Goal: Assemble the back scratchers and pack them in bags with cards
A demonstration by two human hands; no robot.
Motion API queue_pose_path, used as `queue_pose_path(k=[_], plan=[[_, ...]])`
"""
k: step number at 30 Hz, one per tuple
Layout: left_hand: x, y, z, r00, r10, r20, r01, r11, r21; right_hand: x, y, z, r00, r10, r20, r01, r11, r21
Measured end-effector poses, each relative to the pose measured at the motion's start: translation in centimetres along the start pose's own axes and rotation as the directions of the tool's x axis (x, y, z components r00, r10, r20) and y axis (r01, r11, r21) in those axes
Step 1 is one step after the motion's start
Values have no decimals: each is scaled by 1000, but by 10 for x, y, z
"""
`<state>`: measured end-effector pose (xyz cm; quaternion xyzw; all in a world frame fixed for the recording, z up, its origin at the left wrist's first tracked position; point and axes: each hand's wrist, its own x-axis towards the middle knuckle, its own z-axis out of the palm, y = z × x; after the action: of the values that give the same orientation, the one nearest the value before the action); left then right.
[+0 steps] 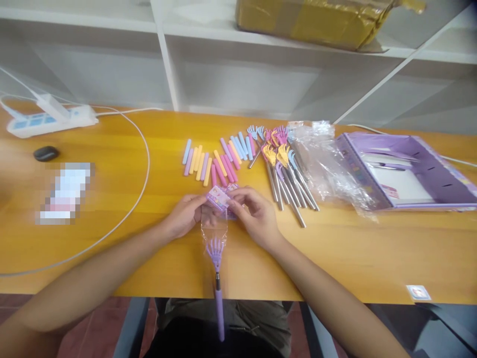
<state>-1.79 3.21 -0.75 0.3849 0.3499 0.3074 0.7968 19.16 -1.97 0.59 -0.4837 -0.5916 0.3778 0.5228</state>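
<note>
Between both hands is a small printed card (217,198), purple and pink, at the top of a clear plastic bag (214,221). My left hand (185,217) pinches the card's left edge, and my right hand (257,213) grips its right side. Inside the bag lies a purple back scratcher (215,253) with a hand-shaped head, its handle hanging past the table's front edge. Just beyond my hands, several coloured handle sleeves (206,166) lie in a loose row. To their right is a pile of back scratcher heads on metal rods (286,174).
Crumpled clear bags (324,164) lie beside a purple display box (410,199) holding a pen and papers. At left are a power strip (55,122), a mouse (46,153), a blurred-out phone (67,191) and a looping cable (148,159). A sticker (418,292) lies near the front edge.
</note>
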Motion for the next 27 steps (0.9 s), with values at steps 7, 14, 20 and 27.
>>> queue_pose_path(k=[7, 14, 20, 27], plan=[[-1, 3, 2, 1000, 22, 2, -22, 1000, -1, 2, -1, -2, 1000, 15, -3, -15, 1000, 19], [-2, 5, 4, 1000, -3, -1, 3, 1000, 2, 3, -2, -3, 1000, -4, 15, 4, 1000, 28], [-5, 5, 6, 998, 3, 59, -2, 1000, -22, 4, -6, -6, 995, -79, 60, 84, 992, -89], [-7, 6, 9, 999, 2, 38, 1, 998, -64, 2, -7, -6, 981, -156, 119, 171, 976, -132]])
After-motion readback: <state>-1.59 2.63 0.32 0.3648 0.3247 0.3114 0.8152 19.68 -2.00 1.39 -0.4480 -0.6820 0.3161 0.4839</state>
